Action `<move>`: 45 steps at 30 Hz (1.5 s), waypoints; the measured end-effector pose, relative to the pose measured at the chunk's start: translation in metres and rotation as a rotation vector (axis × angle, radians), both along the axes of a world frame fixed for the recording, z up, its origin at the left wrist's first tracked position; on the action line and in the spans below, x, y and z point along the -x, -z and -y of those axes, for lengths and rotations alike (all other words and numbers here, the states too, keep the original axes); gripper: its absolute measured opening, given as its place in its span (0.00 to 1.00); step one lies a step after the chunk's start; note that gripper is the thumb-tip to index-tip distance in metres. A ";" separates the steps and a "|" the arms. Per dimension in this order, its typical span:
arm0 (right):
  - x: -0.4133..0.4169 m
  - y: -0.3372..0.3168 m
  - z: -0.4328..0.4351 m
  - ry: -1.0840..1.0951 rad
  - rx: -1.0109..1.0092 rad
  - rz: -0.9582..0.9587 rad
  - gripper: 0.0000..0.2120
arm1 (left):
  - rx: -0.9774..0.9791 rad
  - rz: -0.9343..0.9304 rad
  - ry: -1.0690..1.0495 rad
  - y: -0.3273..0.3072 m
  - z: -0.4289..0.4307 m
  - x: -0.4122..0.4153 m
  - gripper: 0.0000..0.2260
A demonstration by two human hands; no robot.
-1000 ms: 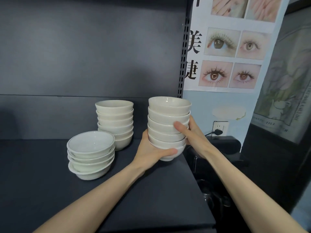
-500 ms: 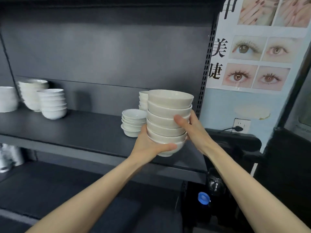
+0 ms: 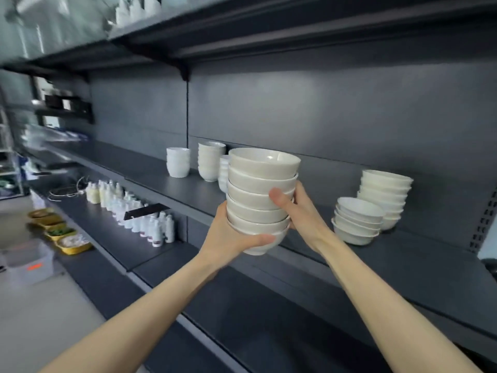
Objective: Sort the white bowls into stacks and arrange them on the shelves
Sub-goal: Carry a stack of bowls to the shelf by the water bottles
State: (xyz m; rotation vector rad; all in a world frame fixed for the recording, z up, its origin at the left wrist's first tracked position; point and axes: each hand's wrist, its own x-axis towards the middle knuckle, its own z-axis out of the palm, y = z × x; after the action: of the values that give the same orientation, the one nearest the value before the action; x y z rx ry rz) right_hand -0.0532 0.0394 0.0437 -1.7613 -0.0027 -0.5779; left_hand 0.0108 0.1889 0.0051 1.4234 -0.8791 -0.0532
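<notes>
I hold a stack of several white bowls [image 3: 262,195] in the air in front of the dark middle shelf [image 3: 419,254]. My left hand [image 3: 231,235] cups the bottom bowl from below, thumb curled round its base. My right hand [image 3: 298,211] grips the stack's right side, thumb pressed on the front. On the shelf to the right stand a low stack of wide bowls [image 3: 356,220] and a taller stack [image 3: 384,196] behind it. To the left stand more bowl stacks [image 3: 178,161] [image 3: 211,160], one partly hidden behind my held stack.
The lower shelf [image 3: 113,232] carries several white bottles [image 3: 150,224] and a black strip. Yellow trays [image 3: 61,235] with food sit on a pale counter at the far left. An upper shelf [image 3: 242,30] overhangs the bowls. The left part of the view is blurred.
My view has swung left along the shelving and pulled back; the held stack has come away from the shelf's right end. Both hands keep the same grip on it.
</notes>
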 end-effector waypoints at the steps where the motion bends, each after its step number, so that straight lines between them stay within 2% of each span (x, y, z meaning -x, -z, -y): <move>1: -0.019 0.001 -0.016 -0.024 -0.007 -0.001 0.43 | 0.001 0.012 -0.023 0.001 -0.018 -0.016 0.29; 9: -0.174 0.008 -0.136 -0.161 -0.043 0.020 0.41 | -0.022 0.040 -0.167 -0.002 -0.147 -0.142 0.28; 12: -0.227 0.005 -0.168 -0.211 -0.025 0.006 0.37 | -0.009 0.040 -0.218 -0.003 -0.180 -0.186 0.26; 21: -0.404 0.011 -0.227 -0.294 0.001 -0.007 0.38 | 0.018 0.033 -0.323 0.003 -0.240 -0.341 0.29; 25: -0.490 0.007 -0.241 -0.347 -0.030 -0.012 0.28 | 0.017 0.024 -0.384 0.004 -0.254 -0.428 0.29; 27: -0.532 0.003 -0.250 -0.364 -0.009 -0.010 0.30 | 0.021 0.009 -0.399 0.002 -0.263 -0.470 0.29; 31: -0.617 -0.006 -0.271 -0.367 0.004 0.004 0.38 | 0.027 -0.018 -0.423 -0.005 -0.283 -0.553 0.26; 40: -0.808 0.002 -0.326 -0.349 -0.001 0.003 0.32 | -0.026 0.003 -0.418 0.003 -0.339 -0.750 0.26; 45: -0.910 0.009 -0.360 -0.242 -0.016 -0.028 0.32 | -0.079 -0.051 -0.405 0.009 -0.371 -0.870 0.31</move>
State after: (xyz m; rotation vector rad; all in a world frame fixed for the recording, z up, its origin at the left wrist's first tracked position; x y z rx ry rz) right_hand 0.8572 0.3998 0.0351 -1.7223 -0.1889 -0.3757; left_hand 0.8803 0.5600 -0.0036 1.6435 -0.5385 0.1826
